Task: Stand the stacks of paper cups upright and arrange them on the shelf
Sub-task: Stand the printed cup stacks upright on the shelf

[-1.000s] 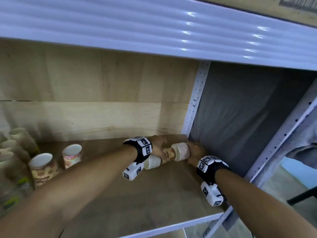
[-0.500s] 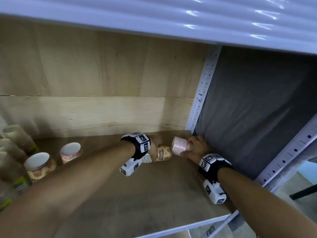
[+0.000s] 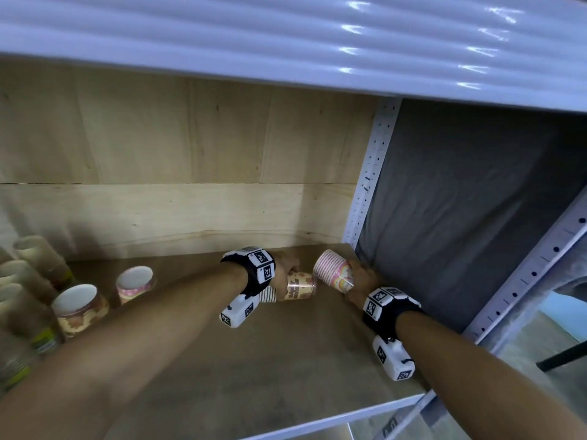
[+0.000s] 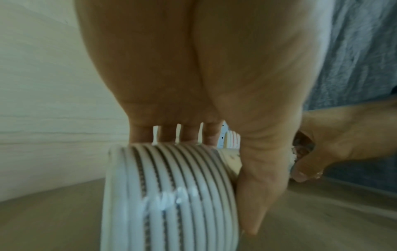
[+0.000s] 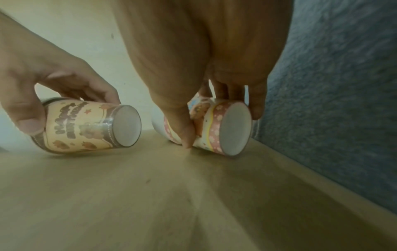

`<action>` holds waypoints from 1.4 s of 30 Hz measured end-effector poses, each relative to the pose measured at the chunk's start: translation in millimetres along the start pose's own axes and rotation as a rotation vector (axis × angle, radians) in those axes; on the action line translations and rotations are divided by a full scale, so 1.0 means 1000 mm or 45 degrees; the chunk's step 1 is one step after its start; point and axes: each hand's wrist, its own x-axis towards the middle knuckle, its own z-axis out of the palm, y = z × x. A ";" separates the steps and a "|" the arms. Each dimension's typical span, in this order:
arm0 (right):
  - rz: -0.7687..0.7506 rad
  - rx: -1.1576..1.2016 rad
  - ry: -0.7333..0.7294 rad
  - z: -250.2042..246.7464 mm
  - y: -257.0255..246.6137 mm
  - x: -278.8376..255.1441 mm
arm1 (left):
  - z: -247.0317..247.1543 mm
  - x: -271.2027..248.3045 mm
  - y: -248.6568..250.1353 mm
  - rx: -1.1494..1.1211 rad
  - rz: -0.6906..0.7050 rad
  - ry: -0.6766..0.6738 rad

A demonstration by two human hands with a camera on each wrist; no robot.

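Two cup stacks lie on their sides at the back right of the wooden shelf (image 3: pixel 286 360). My left hand (image 3: pixel 286 271) grips the brown-printed stack (image 3: pixel 297 289), fingers over it and thumb under; its stacked rims (image 4: pixel 169 195) fill the left wrist view. My right hand (image 3: pixel 360 279) grips the pink-printed stack (image 3: pixel 333 269), which tilts with its rims raised toward the back. In the right wrist view the brown stack (image 5: pixel 86 125) and the pink stack (image 5: pixel 221 129) both show their white bottoms, the pink one held between thumb and fingers (image 5: pixel 257 105).
Several upright cup stacks stand at the left, among them a brown one (image 3: pixel 79 308) and a pink one (image 3: pixel 135 282). A grey cloth (image 3: pixel 460 201) hangs close on the right behind a perforated post (image 3: pixel 368 179). An upper shelf (image 3: pixel 286 36) hangs overhead.
The pink stack has pulled apart from the brown one and its rim end has lifted off the shelf. The brown stack stays lying in my left hand.
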 end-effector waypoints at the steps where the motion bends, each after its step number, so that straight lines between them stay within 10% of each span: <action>1: 0.003 0.012 0.004 -0.002 -0.001 -0.002 | 0.000 -0.002 -0.001 -0.009 0.001 0.013; 21: -0.236 0.067 0.090 -0.077 -0.078 -0.043 | 0.003 -0.058 -0.027 -0.843 -0.098 0.650; 42: -0.418 0.042 -0.104 -0.060 -0.114 -0.059 | 0.040 -0.084 -0.033 -0.953 -0.203 0.580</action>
